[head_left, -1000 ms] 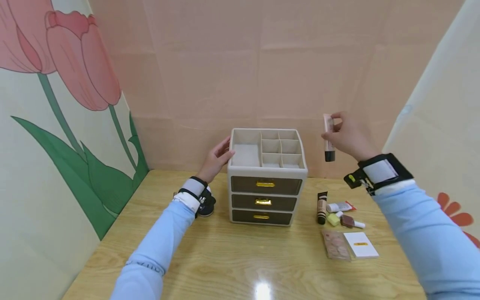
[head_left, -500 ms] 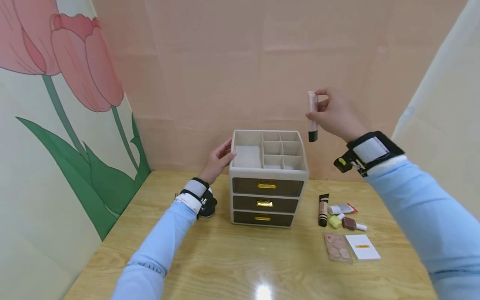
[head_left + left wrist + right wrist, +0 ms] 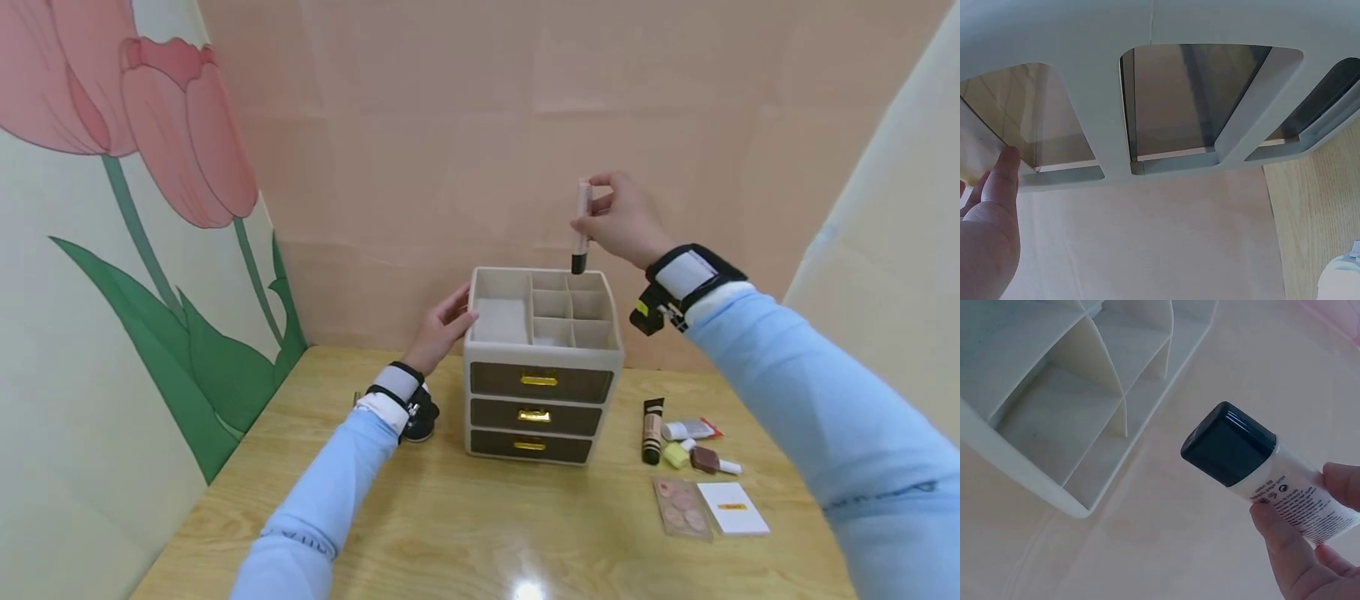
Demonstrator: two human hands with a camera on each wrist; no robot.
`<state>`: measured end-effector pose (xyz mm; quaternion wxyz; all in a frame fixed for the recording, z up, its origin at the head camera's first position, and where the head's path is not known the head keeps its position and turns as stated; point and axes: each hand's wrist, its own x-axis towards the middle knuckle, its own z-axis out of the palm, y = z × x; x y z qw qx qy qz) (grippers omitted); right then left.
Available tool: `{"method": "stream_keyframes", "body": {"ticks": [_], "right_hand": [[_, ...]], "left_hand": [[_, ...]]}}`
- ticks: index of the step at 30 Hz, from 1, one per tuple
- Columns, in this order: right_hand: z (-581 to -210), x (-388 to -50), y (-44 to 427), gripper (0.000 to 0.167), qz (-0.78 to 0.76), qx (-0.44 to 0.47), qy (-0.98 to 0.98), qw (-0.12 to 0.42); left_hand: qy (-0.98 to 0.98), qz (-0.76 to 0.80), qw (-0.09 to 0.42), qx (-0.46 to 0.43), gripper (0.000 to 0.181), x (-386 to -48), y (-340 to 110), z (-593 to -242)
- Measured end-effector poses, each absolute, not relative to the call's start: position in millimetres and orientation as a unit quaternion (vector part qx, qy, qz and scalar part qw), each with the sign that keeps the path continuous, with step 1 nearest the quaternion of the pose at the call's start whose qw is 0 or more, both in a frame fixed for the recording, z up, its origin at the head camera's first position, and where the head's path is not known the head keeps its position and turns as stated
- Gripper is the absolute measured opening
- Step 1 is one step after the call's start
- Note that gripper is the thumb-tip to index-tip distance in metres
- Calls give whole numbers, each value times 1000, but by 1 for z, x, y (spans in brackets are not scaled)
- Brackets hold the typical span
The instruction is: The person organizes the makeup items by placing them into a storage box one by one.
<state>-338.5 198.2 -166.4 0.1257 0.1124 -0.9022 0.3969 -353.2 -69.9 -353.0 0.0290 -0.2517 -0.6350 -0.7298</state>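
A white cosmetics organizer (image 3: 542,358) stands on the table, with an open divided top and dark-fronted drawers with gold handles. My left hand (image 3: 438,329) rests against its left side, fingers extended; in the left wrist view, a finger of the left hand (image 3: 994,219) touches the side wall near an opening. My right hand (image 3: 626,223) pinches a pale pink cream tube (image 3: 582,218) between thumb and fingers. The tube hangs black cap down above the back right compartments, apart from them. Print on the cream tube (image 3: 1297,497) shows in the right wrist view.
Right of the organizer lie a black-capped tube (image 3: 652,431), a white tube (image 3: 690,429), a yellow bottle (image 3: 676,455), a dark red nail polish bottle (image 3: 705,460), a makeup palette (image 3: 682,508) and a white box (image 3: 735,507). A dark object (image 3: 420,421) sits behind my left wrist.
My right hand has carried the cream tube leftward and upward, from right of the organizer to above its back right compartments. My left hand stays at the organizer's side. The view has shifted slightly.
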Motion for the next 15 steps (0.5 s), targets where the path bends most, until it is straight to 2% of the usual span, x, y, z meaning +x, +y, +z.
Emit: {"method": "stream_keyframes", "body": {"ticks": [3,6,15], "right_hand": [[-167,-343,196,68,406,117,-899,115],[-170,-348,195,60,413,126,-895,107],[-185,-361,190,22,428,149,-887,92]], "left_hand": [[-637,-727,36,-254,55,-353,-68,-354],[-640,-724,40,-254,55,-353,-66,-353],[-638,-724,32,-260,55,-352,-62,-352]]}}
